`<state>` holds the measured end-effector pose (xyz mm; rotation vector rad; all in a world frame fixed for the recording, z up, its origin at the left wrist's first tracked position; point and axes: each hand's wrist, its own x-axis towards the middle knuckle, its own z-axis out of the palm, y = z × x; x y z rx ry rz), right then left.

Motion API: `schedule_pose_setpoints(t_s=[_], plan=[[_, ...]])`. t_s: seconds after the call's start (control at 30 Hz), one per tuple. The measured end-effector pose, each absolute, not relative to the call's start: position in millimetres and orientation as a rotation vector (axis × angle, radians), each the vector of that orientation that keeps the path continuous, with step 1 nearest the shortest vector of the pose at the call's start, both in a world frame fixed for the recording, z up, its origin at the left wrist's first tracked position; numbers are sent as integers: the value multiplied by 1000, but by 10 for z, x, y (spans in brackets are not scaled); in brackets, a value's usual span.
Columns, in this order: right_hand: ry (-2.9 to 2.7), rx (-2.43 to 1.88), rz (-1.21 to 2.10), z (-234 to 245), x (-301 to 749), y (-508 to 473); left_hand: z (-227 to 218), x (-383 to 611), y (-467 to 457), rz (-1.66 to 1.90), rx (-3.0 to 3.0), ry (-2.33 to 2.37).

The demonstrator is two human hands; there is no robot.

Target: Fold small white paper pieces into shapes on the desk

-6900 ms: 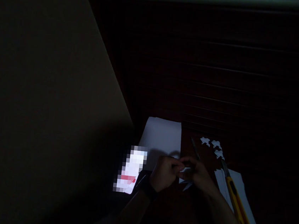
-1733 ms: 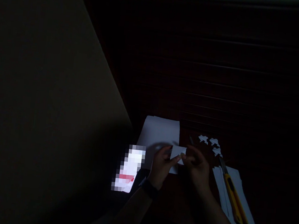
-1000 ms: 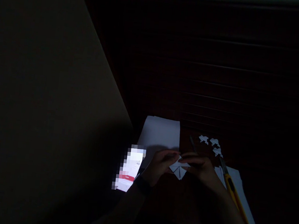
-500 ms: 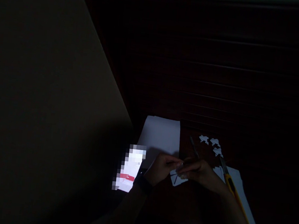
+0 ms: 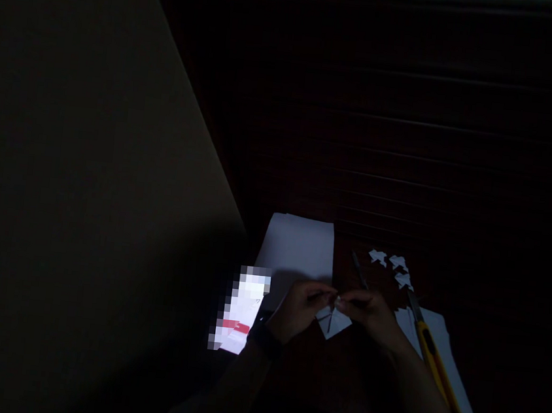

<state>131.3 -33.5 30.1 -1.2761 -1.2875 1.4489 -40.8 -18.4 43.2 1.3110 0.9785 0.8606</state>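
The scene is very dark. My left hand (image 5: 301,309) and my right hand (image 5: 372,312) meet fingertip to fingertip over a small folded white paper piece (image 5: 334,320), both pinching its top edge just above the dark table. A dark watch band sits on my left wrist. Three finished small folded paper shapes (image 5: 394,267) lie on the table beyond my right hand.
A lit phone screen (image 5: 241,314) glows left of my left hand. A white sheet (image 5: 296,245) lies behind the hands. A yellow utility knife (image 5: 434,368) rests on cut white paper (image 5: 455,383) at the right. A thin pen (image 5: 360,271) lies near the shapes. A tan wall fills the left.
The paper piece was held up higher and opened out, then brought down lower; now both hands pinch it closer together at its top.
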Motion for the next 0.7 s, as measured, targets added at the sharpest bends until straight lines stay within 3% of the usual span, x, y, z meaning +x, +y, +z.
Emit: schedule_pose_setpoints(t_s=[0.33, 0.7], plan=[[-1321, -1349, 1350, 357, 1310, -340, 493, -395, -204, 920, 1451, 1068], [-1212, -1361, 1164, 360, 1319, -320, 450, -371, -212, 838, 1081, 1032]])
